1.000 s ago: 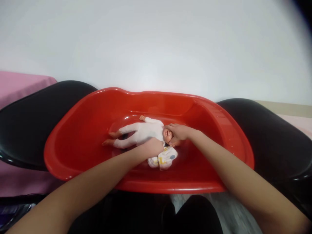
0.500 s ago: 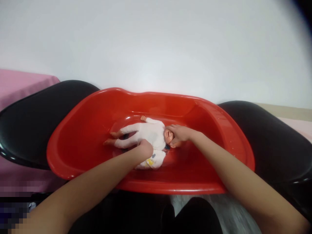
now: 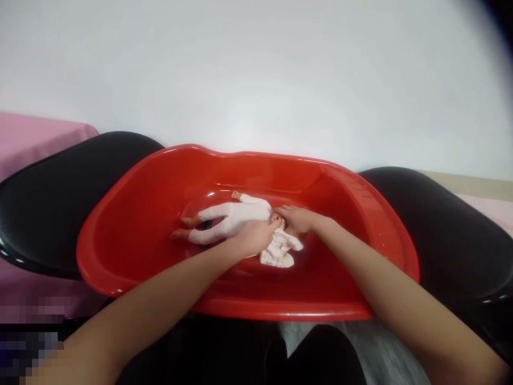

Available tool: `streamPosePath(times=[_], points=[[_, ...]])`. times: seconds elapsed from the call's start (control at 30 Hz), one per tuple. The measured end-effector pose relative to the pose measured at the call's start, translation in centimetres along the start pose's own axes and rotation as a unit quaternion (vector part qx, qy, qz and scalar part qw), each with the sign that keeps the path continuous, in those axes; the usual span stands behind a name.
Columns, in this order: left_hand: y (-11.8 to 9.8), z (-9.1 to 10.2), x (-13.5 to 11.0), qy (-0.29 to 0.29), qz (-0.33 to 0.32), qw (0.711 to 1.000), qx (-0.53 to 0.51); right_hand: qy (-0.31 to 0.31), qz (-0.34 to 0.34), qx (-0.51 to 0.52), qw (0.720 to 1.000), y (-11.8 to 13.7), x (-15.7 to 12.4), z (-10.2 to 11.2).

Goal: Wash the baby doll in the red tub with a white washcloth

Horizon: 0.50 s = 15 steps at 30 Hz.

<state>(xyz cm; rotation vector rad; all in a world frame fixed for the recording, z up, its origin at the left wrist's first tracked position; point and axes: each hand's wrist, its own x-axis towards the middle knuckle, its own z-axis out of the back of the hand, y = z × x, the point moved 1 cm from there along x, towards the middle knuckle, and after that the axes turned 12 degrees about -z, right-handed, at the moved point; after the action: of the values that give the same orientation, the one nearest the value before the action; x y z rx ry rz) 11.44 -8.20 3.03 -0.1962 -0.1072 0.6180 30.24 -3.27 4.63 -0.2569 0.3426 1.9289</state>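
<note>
A baby doll in white clothes lies on its back in a red baby bathtub, feet to the left and head to the right. My right hand wraps round the doll's head from the right. In my left hand is a white cloth with yellow and grey print, gripped at the doll's face. The cloth's loose end hangs down beside the head. Most of the head and the doll's near arm are hidden by my hands and the cloth.
Black padded seats stand at the left and right of the tub. Behind it rises a white wall. Pink fabric covers something at the far left.
My left hand has moved right and up with the cloth, from beside the doll's chest to its face. The right hand stays at the head, and the doll lies as before.
</note>
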Motion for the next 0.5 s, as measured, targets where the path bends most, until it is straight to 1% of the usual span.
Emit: streamPosePath(times=[0.07,0.1,0.13,0.23,0.27,0.3,0.37,0.5], points=[[0.2,-0.4,-0.1,-0.02,-0.017,1.0,0.012,0.007,-0.001,0.002,1.0,0.0,0.1,0.0],[0.3,-0.6,-0.2,-0.018,-0.033,0.999,0.017,0.009,-0.002,0.004,1.0,0.0,0.1,0.0],[0.3,-1.0,-0.3,-0.007,-0.058,0.998,0.023,0.01,-0.004,0.006,1.0,0.0,0.1,0.0],[0.1,-1.9,-0.2,0.051,-0.156,0.986,0.043,0.016,-0.016,0.009,1.0,0.0,0.2,0.1],[0.0,-2.2,-0.1,0.067,-0.18,0.98,0.056,0.018,-0.02,0.01,1.0,0.0,0.2,0.2],[-0.1,-2.4,0.0,0.077,-0.191,0.976,0.07,0.019,-0.021,0.01,1.0,0.0,0.2,0.2],[-0.1,-2.5,0.1,0.084,-0.172,0.977,0.091,0.02,-0.018,0.011,1.0,0.0,0.2,0.2],[-0.6,-2.5,0.2,0.129,-0.075,0.987,0.065,0.026,-0.02,0.018,0.999,0.2,0.0,0.3]])
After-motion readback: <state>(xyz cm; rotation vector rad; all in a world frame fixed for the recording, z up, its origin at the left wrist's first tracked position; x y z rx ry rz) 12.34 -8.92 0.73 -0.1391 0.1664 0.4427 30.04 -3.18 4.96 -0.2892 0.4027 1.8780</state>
